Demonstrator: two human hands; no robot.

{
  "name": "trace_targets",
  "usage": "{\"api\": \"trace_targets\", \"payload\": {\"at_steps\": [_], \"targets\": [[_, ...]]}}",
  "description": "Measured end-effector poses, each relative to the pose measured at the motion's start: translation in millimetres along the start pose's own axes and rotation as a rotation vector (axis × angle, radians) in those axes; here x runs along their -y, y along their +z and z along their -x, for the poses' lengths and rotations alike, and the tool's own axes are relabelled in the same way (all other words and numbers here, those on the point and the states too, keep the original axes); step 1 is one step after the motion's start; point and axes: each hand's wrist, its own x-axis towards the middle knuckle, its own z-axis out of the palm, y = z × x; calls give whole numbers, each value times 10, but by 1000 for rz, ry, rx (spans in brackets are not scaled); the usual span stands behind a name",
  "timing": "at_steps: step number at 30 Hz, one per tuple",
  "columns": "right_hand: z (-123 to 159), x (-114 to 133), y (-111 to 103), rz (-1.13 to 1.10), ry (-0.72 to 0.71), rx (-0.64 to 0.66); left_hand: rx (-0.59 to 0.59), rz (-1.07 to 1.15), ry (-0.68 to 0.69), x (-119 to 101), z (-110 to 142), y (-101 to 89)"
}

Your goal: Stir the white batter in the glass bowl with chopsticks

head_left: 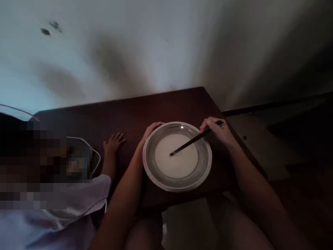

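Note:
A clear glass bowl point(156, 173) with a white liquid or batter point(177, 161) in it stands on a dark wooden table point(125, 114). My left hand point(151, 132) grips the bowl's far left rim. My right hand point(217, 130) holds a dark stick-like utensil point(194, 140) by its upper end. The utensil slants down to the left, and its tip rests in the white mixture near the bowl's middle.
Another person in a white shirt point(65, 208) sits at my left, with a small hand point(113, 142) flat on the table. A white cable point(85, 142) loops near them. A pale wall point(130, 52) rises behind the table. The table's right edge point(241, 146) drops to the floor.

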Motion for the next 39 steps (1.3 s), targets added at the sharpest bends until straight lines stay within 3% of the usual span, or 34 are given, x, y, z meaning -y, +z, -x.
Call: {"api": "trace_targets", "payload": {"at_steps": [5,7,11,16,21,27,32,37,39], "targets": [[-17,-44,-82,-39,-26,-241,-6,6,-85,-25,8,12],[-7,-24,-62,-65,-1,-219,-31,74,-176,-71,8,39],[-7,34,-6,-31,28,-46,-18,263,-307,-166,9,92],[-27,6,-51,-68,-37,-260,-17,379,-354,-203,14,117],[-17,19,-24,-61,25,-55,-29,435,-358,-184,6,121],[-32,-6,-47,-41,-16,-282,19,437,-357,-151,-5,109],[-21,13,-16,-54,36,-88,8,419,-314,-165,2,95],[-23,6,-66,-41,-12,-267,13,416,-345,-148,3,85],[-19,9,-63,-58,7,-217,26,417,-352,-136,4,82]]}}
